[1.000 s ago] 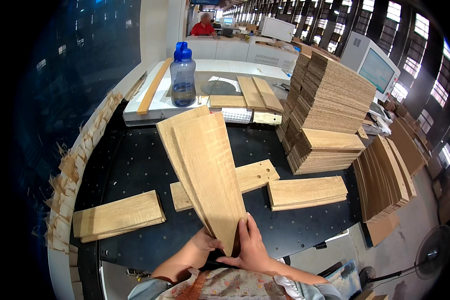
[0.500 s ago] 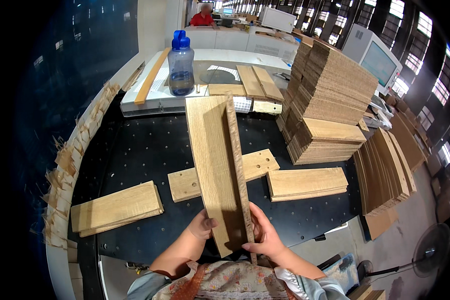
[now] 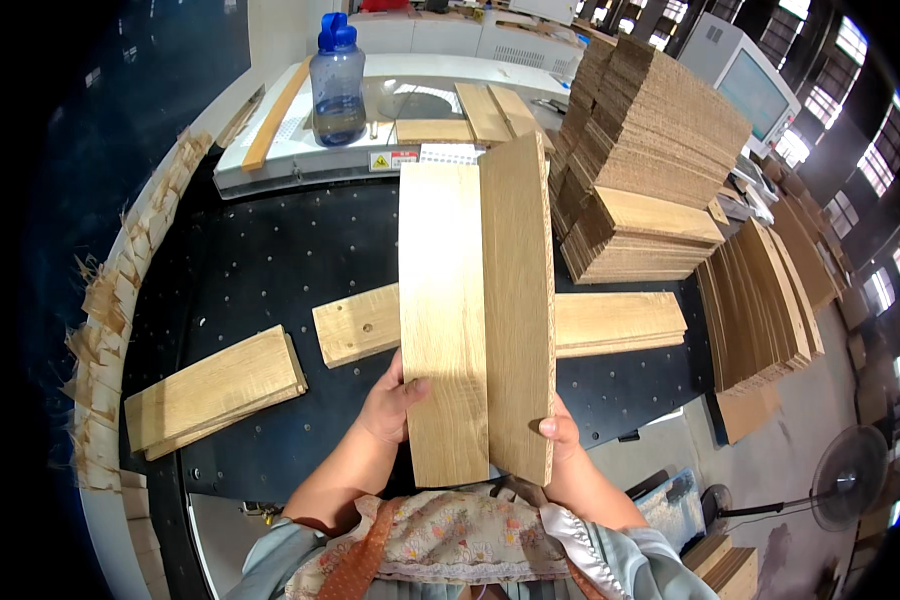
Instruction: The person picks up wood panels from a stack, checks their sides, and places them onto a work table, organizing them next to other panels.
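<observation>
The left hand [image 3: 386,408] gripped the outer edge of the left board [image 3: 443,320], the right hand [image 3: 564,432] that of the right board [image 3: 518,310], each toward the near end. Both boards were between the hands, over the table [image 3: 270,240], long axes running away from the body, inner edges seemingly meeting.

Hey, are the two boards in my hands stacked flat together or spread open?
Spread open: the left board and right board show their broad faces side by side.

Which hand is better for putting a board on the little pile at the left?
Probably the left hand: it holds the left board and is nearer that pile. The right hand holds the other board, farther away.
</observation>
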{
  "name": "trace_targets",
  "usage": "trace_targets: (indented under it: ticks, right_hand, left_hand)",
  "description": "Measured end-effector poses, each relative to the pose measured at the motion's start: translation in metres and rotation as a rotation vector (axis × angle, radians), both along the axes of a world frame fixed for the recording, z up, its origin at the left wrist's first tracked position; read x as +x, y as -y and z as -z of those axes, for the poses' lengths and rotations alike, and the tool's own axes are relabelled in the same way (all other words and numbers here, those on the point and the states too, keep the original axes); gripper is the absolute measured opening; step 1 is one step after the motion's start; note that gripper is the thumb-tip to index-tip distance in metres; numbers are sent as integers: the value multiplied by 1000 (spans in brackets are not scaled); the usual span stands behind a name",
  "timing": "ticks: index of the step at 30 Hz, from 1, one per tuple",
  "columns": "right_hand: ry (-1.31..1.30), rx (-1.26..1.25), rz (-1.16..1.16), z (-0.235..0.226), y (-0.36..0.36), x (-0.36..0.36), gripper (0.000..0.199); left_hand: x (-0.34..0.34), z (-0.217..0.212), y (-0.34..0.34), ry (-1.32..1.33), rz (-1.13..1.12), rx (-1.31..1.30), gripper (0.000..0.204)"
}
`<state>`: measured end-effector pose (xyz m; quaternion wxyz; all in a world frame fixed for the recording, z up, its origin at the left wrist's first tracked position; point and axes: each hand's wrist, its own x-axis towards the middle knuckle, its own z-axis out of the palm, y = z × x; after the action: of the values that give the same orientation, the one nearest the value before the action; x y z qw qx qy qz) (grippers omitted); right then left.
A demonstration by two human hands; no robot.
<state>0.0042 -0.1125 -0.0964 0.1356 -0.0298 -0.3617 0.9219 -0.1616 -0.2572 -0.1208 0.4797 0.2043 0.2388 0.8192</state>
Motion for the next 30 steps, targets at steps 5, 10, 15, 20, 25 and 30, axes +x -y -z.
trace_targets:
  ticks: [5, 10, 15, 20, 25, 30]
  right_hand:
    - [-53, 120, 57, -9, -5, -8, 92]
    - [-93, 93, 104, -26, -1, -13, 98]
    - [-191, 91, 123, -28, -7, -12, 103]
    - [-182, 7, 62, -34, 5, -14, 102]
    - [-134, -35, -22, -32, 19, -16, 101]
    - [9, 18, -122, -24, 37, -11, 97]
  left_hand:
    - [3, -22, -9, 74, 103, 98, 71]
    - [-7, -7, -4, 121, -2, 42, 76]
    - [-12, -2, -3, 283, 75, 127, 68]
    - [-15, -2, -2, 279, -1, 114, 61]
    - [-13, -21, 0, 111, 65, 189, 59]
    - [-8, -11, -4, 121, -128, 122, 57]
